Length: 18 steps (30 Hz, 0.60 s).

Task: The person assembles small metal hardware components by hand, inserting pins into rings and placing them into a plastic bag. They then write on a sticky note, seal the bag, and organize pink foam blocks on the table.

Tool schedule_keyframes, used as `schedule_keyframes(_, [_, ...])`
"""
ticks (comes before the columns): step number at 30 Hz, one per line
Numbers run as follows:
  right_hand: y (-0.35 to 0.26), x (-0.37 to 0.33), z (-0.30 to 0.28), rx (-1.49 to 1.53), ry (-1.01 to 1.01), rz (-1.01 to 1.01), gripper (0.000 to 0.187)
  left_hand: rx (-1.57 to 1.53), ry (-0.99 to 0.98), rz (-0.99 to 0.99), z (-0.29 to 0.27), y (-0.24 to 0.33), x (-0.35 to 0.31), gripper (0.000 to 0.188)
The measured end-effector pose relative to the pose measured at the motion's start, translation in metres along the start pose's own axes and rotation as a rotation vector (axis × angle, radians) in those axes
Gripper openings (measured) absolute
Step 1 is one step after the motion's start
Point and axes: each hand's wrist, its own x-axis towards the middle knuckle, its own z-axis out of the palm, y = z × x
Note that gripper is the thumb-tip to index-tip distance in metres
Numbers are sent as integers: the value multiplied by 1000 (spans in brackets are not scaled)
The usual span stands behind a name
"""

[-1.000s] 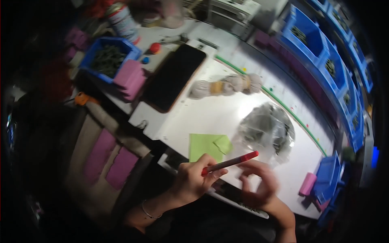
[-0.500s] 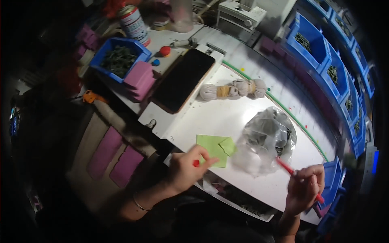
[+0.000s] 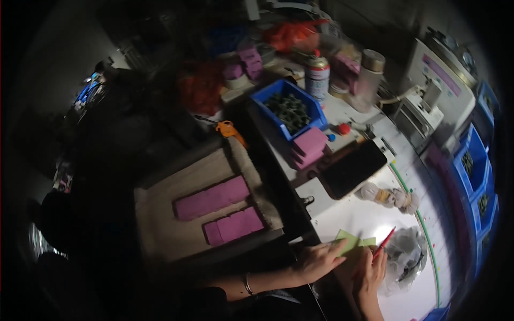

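My left hand point(image 3: 321, 261) lies low at the white work board, its fingers stretched out and reaching onto the lower left of a green slip of paper point(image 3: 350, 242). Close beside it, my right hand point(image 3: 370, 272) grips a red pen point(image 3: 384, 243), which slants up and to the right out of the fingers. The pen's lower end is hidden by that hand. Right of the hand rests a crumpled clear plastic bag point(image 3: 406, 254) with dark pieces inside. A tied beige bundle point(image 3: 388, 197) lies above the bag.
A dark phone point(image 3: 353, 169) lies beyond the paper. Behind it stand pink blocks point(image 3: 309, 145), a blue bin point(image 3: 261, 99) of dark green pieces and a spray can point(image 3: 317, 80). More blue bins point(image 3: 472, 179) line the right. A tray point(image 3: 160, 227) with pink pieces sits left.
The view has swung left, so the board appears farther right. My right hand has come in from the right to the paper with the pen. The red bit at my left fingers no longer shows.
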Motion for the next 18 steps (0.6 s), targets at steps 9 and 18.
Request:
schedule_keyframes(9, [-11, -21, -15, 138, 12, -28, 25, 64, 100, 44, 8, 1, -7, 55])
schedule_keyframes(18, [6, -31, -5, 113, -21, -54, 39, 68, -41, 12, 10, 13, 0, 48])
